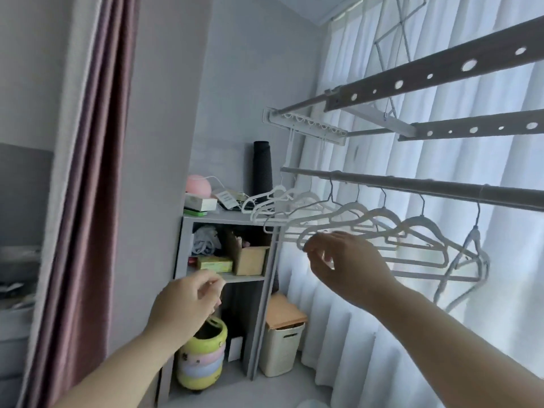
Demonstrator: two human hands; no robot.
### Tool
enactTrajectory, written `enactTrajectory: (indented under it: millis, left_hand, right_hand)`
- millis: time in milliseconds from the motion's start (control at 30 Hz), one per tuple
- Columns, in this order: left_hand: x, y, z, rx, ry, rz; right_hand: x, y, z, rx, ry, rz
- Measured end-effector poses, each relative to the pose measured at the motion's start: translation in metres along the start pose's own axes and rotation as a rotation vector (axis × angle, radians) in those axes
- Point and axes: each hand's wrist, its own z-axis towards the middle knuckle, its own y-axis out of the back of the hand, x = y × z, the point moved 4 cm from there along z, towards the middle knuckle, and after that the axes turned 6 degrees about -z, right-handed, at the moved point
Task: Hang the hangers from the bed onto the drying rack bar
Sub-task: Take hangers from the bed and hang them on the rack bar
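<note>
Several white hangers (418, 221) hang by their hooks in a row from the drying rack bar (412, 183), their shoulders overlapping and fanned towards us, with the one furthest along the bar to the right twisted sideways. We see the right hand (344, 260) raised just under the bar, thumb and fingertips pinching the near shoulder tip of one hanger (351, 205) that already hooks over the bar. The left hand (185, 304) sits lower and further left of the bar, well apart from the right, its fingers loosely curled and blurred; we can make out nothing in it. Above the bar run two flat perforated rails (441, 72), and behind it falls a sheer white curtain (382, 334). Below the bar's left end stands a grey shelf unit (223, 217), cluttered with boxes, a black spool (263, 169) upright on top. On the floor under it rest a yellow pastel-banded bin (203, 360) and a cream basket (282, 351). Far left of the bar hangs a dusky pink curtain (88, 172).
</note>
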Motion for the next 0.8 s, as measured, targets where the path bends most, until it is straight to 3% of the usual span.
enactTrajectory:
  millis: [133, 467, 633, 800]
  left_hand:
    - [0.066, 0.08, -0.088, -0.063, 0.256, 0.055]
    - [0.178, 0.353, -0.409, -0.347, 1.025, 0.556]
    - [0.177, 0.43, -0.543, -0.54, 1.321, 0.595]
    - [0.181, 0.462, -0.641, -0.673, 1.539, 0.593]
  right_hand:
    - [0.087, -0.05, -0.017, 0.343, 0.046, 0.153]
    - [0.421, -0.153, -0.098, 0.812, 0.252, 0.575]
    - [0.57, -0.171, -0.15, 1.021, 0.482, 0.675]
    - [0.697, -0.186, -0.179, 1.199, 0.731, 0.659]
